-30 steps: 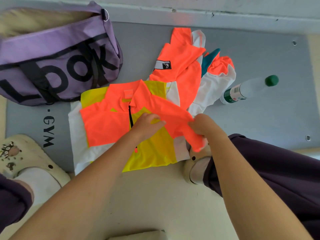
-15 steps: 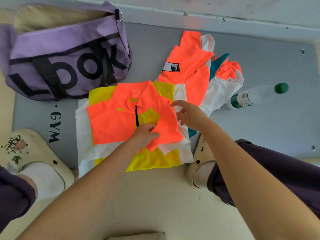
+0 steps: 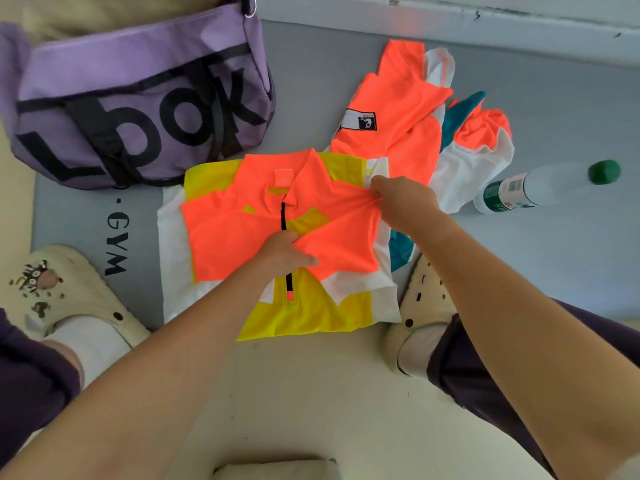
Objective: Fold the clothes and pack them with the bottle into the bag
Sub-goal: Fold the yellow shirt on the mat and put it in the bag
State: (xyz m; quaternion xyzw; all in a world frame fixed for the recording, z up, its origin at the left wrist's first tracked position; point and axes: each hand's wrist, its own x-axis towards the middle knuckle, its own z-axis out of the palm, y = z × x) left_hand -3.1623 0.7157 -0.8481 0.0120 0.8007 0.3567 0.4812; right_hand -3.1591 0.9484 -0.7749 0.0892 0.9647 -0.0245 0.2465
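Nearest the camera, 2 bare forearms are extended over a zip-neck jersey in orange, yellow and white, laid flat on a grey gym mat on the floor. The left hand is seen with its grip clenched on the orange sleeve fabric near the middle of the jersey, beside the black zip. The right hand is seen pinching the jersey at its right shoulder, next to the collar. Both sleeves are observed folded inward across the chest; the body has not been folded lengthwise. This garment is judged partly folded.

2 cream clogs are noted, the left one and the right one, at either side of the jersey, at the mat's near edge.

Just beyond the jersey, a second garment in orange, white and teal lies crumpled and unfolded, touching the first. A clear plastic bottle with a green cap lies on its side just to the right of that garment. At the far left, a purple duffel bag sits on the mat; its contents cannot be seen.

Remaining work is judged to be: completion of fold 1, folding of garment 2, and packing of all items with the bottle.
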